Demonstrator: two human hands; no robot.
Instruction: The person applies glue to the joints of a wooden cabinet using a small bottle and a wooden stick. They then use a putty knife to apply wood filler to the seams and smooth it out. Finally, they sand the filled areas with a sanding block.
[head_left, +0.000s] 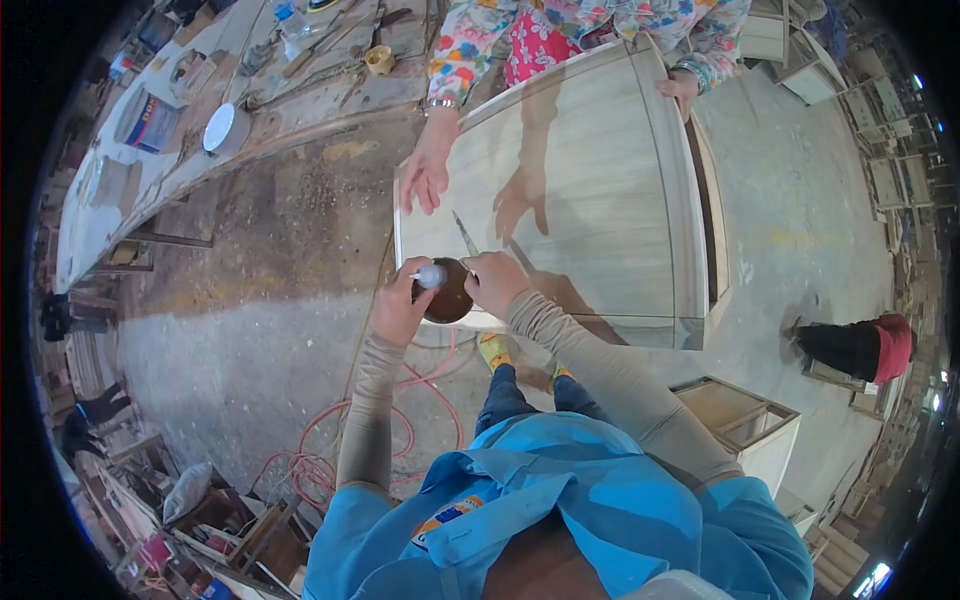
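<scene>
My left hand is closed around a small clear bottle with a pale nozzle, tipped on its side above a round brown bowl. The bowl sits between my two hands at the near left corner of a pale wooden cabinet; what supports it is partly hidden. In my right hand is a thin putty knife, its narrow blade pointing away from me over the panel. Across the cabinet, a co-worker in flowered sleeves rests one hand near its left edge and another on its far right corner.
A workbench at far left carries a white tub, a larger bucket and tools. A red hose coils on the floor near my feet. An open drawer box stands at right; another person bends beyond it.
</scene>
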